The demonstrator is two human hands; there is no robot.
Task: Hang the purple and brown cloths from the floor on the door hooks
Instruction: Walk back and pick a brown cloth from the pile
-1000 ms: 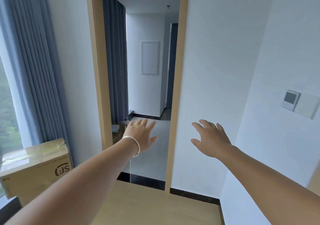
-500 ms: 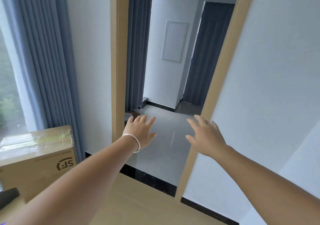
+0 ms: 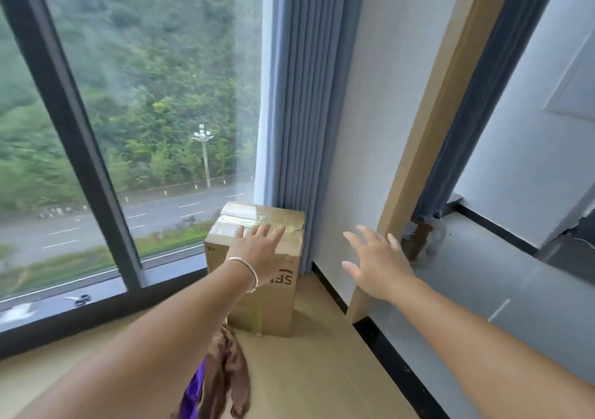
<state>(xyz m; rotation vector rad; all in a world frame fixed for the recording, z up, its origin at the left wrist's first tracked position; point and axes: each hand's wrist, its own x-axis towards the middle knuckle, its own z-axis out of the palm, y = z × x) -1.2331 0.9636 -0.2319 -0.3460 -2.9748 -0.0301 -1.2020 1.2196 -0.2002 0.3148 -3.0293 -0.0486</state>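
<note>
My hands, left hand (image 3: 257, 254) and right hand (image 3: 375, 264), are spread and empty, reaching out for the brown cloth (image 3: 227, 367) and purple cloth (image 3: 193, 389) heaped on the floor (image 3: 322, 370).

Both arms stretched forward, bare to above the elbows. Left hand (image 3: 257, 254) held palm down, fingers straight and slightly spread, a thin bracelet (image 3: 248, 270) round its wrist. Right hand (image 3: 376, 264) likewise flat, fingers splayed, gripping nothing.
</note>
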